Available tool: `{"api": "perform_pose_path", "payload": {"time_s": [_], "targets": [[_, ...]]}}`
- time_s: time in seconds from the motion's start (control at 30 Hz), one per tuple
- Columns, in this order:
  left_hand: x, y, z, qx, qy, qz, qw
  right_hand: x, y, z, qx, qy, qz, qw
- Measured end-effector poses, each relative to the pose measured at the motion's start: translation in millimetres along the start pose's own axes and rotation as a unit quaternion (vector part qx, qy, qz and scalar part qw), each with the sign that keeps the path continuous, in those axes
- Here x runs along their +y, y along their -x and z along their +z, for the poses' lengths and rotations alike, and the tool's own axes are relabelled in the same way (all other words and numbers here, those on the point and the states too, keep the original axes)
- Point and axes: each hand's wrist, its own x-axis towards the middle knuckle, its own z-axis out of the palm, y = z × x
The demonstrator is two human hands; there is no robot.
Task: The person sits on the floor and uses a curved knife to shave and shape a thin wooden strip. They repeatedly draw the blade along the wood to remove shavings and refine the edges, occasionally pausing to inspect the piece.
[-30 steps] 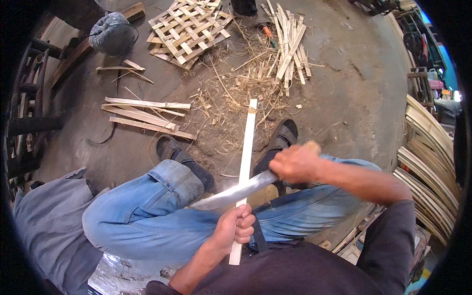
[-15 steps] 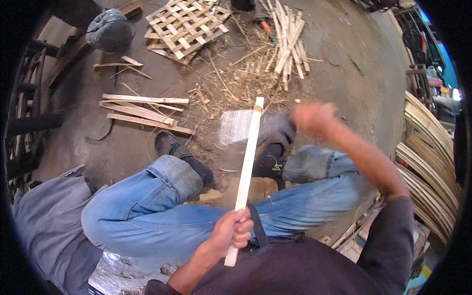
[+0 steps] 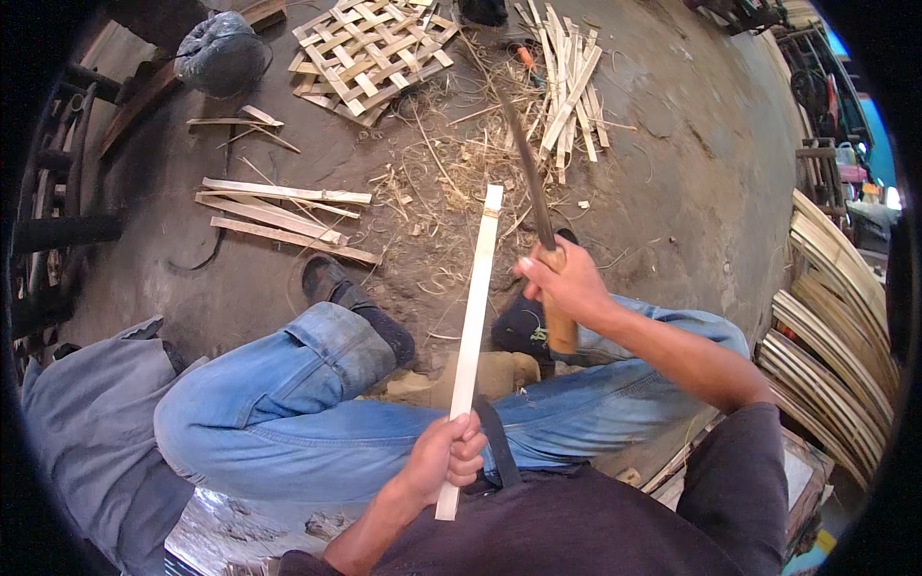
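My left hand (image 3: 444,459) grips the near end of a long pale bamboo slat (image 3: 473,322), which points away from me between my knees. My right hand (image 3: 567,285) holds a long knife (image 3: 533,192) by its wooden handle. The dark blade is raised and points away, just right of the slat's far end, and it does not touch the slat. I am seated in blue jeans (image 3: 288,403) with dark shoes on the ground.
Bamboo shavings litter the ground ahead. A woven bamboo lattice (image 3: 370,48) and a bundle of strips (image 3: 567,82) lie at the far side. Several cut slats (image 3: 279,211) lie to the left. Stacked curved bamboo strips (image 3: 836,317) fill the right. Grey cloth (image 3: 91,432) lies at the lower left.
My right hand lifted the knife off the slat, swung it up, and now holds it with the blade pointing away. My left hand has kept its hold on the slat.
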Motion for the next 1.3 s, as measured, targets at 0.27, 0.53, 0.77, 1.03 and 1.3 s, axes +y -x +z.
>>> {"api": "perform_pose_path", "payload": {"time_s": [0.27, 0.53, 0.77, 1.03, 1.3], "targets": [[-9, -6, 14, 0.044, -0.194, 0.096, 0.975, -17, -13, 20, -0.004, -0.149, 0.0, 0.989], [62, -63, 34, -0.017, -0.095, 0.171, 0.981, -40, -15, 32, -0.055, -0.093, -0.044, 0.993], [58, -50, 34, 0.028, -0.076, 0.165, 0.983, -31, 14, -23, -0.08, 0.533, -0.313, 0.782], [57, -58, 31, 0.019, -0.084, 0.142, 0.986, -31, 25, -26, -0.1, 0.564, -0.34, 0.746], [57, -58, 25, 0.045, -0.089, 0.15, 0.984, -24, 1, -26, -0.052, 0.598, -0.31, 0.737]]}}
